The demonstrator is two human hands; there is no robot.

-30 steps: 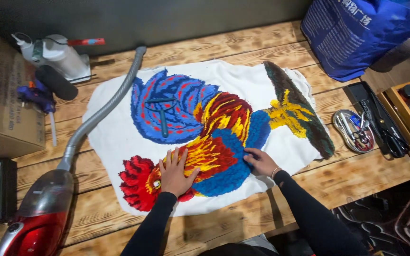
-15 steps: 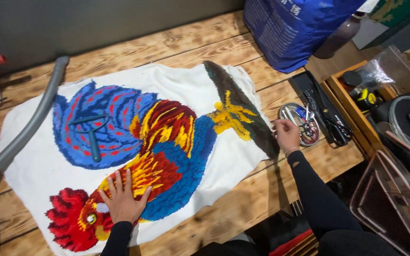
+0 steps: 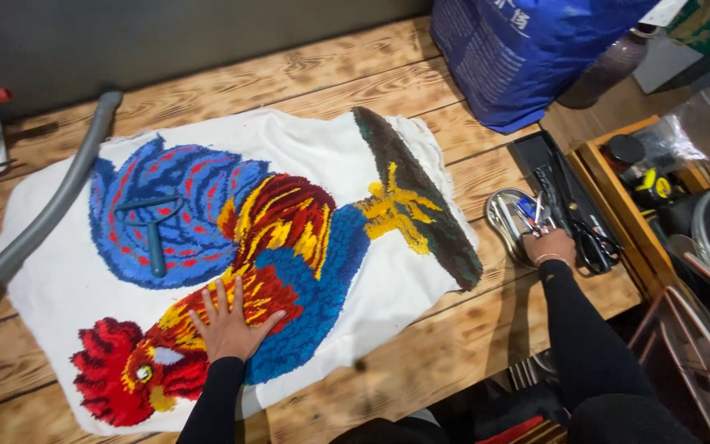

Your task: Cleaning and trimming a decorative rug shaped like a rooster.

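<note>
My left hand (image 3: 228, 326) lies flat, fingers spread, on the tufted rooster rug (image 3: 240, 255), gripping nothing. My right hand (image 3: 549, 246), curled, reaches into the metal tray (image 3: 509, 220) right of the rug; whether it grips anything, I cannot tell.

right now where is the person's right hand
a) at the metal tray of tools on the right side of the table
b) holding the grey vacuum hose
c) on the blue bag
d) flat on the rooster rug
a: the right hand is at the oval metal tray of small tools beside the black tray, while the left hand lies flat with fingers spread on the rooster rug.
</note>
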